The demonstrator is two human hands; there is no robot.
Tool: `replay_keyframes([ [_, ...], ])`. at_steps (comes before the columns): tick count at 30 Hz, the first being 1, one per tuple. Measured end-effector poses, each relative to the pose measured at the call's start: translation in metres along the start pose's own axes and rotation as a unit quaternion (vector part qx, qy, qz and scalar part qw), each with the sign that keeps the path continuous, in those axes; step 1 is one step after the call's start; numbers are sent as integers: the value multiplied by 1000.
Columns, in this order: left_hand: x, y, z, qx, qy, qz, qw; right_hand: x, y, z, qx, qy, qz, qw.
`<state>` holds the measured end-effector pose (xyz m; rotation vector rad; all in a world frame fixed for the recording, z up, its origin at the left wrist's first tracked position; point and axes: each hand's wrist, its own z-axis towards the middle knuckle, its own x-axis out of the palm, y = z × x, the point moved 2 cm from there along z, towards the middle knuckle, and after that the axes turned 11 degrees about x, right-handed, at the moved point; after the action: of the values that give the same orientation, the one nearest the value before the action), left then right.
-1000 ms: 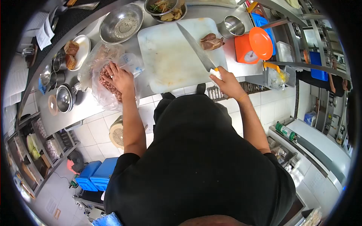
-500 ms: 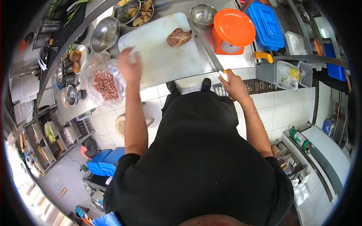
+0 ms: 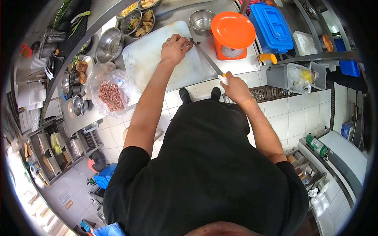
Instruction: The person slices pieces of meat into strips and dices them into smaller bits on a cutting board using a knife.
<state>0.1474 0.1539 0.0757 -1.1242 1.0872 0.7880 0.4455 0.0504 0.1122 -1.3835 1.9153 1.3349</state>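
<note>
My left hand (image 3: 173, 50) presses on a piece of meat (image 3: 188, 45) at the right side of the white cutting board (image 3: 147, 59). Its curled fingers cover most of the meat. In my right hand (image 3: 237, 89) is the handle of a long knife (image 3: 209, 59), held closed. The blade slants up and left, its tip end at the meat beside my left fingertips. A small dark scrap (image 3: 198, 43) lies just right of the blade. Left of the board sits a clear plastic bag of diced meat (image 3: 111, 96).
Right of the board stands an orange scale (image 3: 232, 33), with a steel pot (image 3: 202, 23) beside it. Steel bowls (image 3: 109, 45) sit at the board's upper left. A blue lidded box (image 3: 271, 27) and grey bin (image 3: 287, 76) are on the right.
My left hand has moved right from the board's left side onto the meat. The knife in my right hand now has its tip end at the meat.
</note>
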Motion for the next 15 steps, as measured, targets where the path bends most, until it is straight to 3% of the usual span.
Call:
replay_keyframes([
  [4,1,-3,-6,-38,-20,-24,999,-6,7,-3,1,-3,-24,1000],
  [15,2,-15,-31,48,-57,62,995,-43,27,-23,7,0,-137,991],
])
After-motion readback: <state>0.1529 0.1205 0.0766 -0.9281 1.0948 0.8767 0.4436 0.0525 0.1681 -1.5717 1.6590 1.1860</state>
